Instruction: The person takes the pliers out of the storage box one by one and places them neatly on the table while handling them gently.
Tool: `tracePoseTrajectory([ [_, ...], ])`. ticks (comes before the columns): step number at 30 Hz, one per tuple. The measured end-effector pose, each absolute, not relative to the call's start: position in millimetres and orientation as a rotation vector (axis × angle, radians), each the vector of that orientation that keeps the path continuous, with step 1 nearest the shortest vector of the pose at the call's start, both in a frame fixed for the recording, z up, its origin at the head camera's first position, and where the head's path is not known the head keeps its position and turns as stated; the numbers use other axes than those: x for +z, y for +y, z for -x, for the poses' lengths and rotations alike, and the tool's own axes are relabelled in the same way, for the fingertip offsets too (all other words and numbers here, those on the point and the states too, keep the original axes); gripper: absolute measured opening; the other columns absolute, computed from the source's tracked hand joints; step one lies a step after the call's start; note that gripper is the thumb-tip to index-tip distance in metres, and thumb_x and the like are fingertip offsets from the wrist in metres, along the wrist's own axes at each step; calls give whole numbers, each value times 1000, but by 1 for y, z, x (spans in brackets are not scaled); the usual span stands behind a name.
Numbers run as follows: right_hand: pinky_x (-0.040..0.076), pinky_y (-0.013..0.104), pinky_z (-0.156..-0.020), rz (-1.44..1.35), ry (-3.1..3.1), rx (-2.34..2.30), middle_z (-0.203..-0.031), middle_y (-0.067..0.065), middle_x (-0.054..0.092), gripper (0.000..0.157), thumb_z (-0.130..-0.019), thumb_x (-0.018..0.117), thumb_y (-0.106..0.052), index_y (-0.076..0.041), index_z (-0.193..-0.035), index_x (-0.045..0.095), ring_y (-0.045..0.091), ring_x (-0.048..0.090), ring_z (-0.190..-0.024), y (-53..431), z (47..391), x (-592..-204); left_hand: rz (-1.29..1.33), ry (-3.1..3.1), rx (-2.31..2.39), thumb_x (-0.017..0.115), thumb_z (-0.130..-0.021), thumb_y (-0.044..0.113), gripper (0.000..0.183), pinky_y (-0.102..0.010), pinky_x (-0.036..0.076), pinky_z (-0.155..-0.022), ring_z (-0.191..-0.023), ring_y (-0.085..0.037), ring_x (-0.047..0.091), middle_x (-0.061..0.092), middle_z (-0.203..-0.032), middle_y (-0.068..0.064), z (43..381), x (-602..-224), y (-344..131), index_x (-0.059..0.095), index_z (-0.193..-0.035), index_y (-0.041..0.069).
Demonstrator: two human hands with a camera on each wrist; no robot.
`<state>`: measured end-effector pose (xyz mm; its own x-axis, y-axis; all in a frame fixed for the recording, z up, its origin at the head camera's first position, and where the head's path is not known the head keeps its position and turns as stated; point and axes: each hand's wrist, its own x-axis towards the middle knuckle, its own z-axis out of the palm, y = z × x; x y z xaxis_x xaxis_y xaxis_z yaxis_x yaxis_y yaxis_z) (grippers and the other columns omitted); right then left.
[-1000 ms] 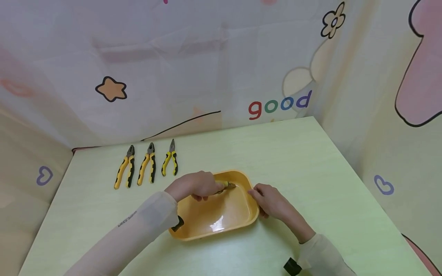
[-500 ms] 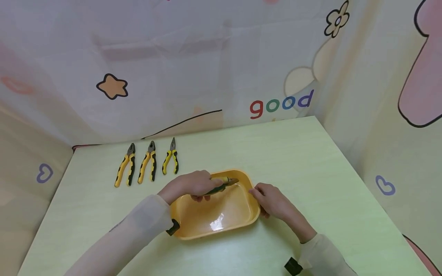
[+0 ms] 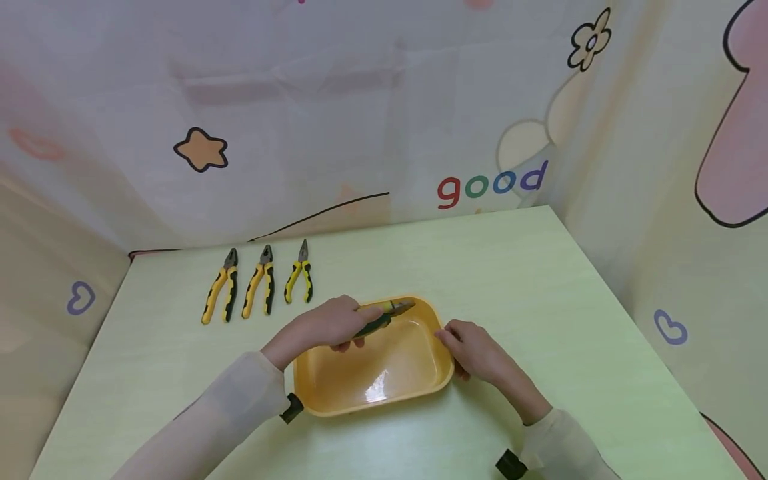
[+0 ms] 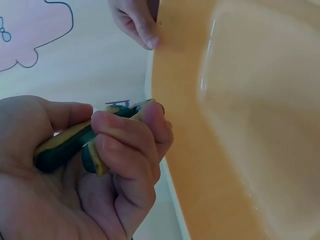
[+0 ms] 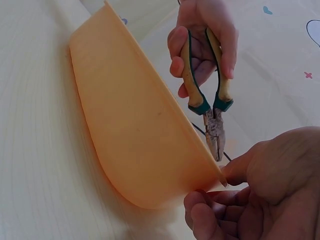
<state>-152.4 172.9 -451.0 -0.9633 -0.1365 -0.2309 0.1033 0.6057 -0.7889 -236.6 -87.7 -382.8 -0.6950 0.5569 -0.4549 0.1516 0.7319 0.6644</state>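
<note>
My left hand (image 3: 336, 323) grips a pair of pliers (image 3: 375, 325) above the far side of a yellow plastic tray (image 3: 378, 367). Their handles are yellow and dark green, and the worn metal nose points right. In the right wrist view the pliers (image 5: 215, 130) show above the tray's rim, handles spread within the left hand (image 5: 210, 30). The left wrist view shows curled fingers round the handles. My right hand (image 3: 477, 350) holds the tray's right rim, thumb on top and fingers beneath, as the right wrist view shows.
Three pliers with yellow and black handles lie in a row at the back left of the pale green table (image 3: 510, 267): a left one (image 3: 222, 287), a middle one (image 3: 259, 281) and a smaller right one (image 3: 299, 272). A printed curtain (image 3: 336, 127) hangs behind.
My left hand has moved slightly left and lifted the pliers from inside the tray, so more of them shows. The right hand keeps its hold on the rim.
</note>
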Motion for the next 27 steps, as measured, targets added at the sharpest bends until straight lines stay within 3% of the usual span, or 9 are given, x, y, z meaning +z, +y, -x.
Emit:
tracePoseTrajectory([
  [10, 43, 29, -47, 42, 2569, -1294, -58, 5, 53, 26, -109, 50, -19, -3, -90, 58, 15, 49, -45, 174, 151, -450, -518, 2253, 950, 43, -106, 49, 62, -28, 38, -57, -49, -14, 46, 61, -63, -7, 240, -372, -106, 72, -85, -2],
  [18, 43, 29, -47, 48, 2566, -1294, -58, 5, 53, 26, -109, 50, -19, -2, -91, 58, 15, 49, -45, 174, 151, -451, -468, 2210, 1084, 41, -108, 48, 61, -30, 41, -56, -51, -14, 48, 65, -73, -10, 242, -371, -116, 71, -88, -1],
  [27, 44, 29, -47, 58, 2570, -1291, -59, 5, 53, 26, -110, 50, -18, -1, -92, 58, 14, 49, -46, 174, 152, -453, -432, 2213, 1180, 40, -108, 46, 58, -28, 40, -51, -51, -14, 48, 68, -80, -9, 242, -367, -127, 70, -107, -4],
])
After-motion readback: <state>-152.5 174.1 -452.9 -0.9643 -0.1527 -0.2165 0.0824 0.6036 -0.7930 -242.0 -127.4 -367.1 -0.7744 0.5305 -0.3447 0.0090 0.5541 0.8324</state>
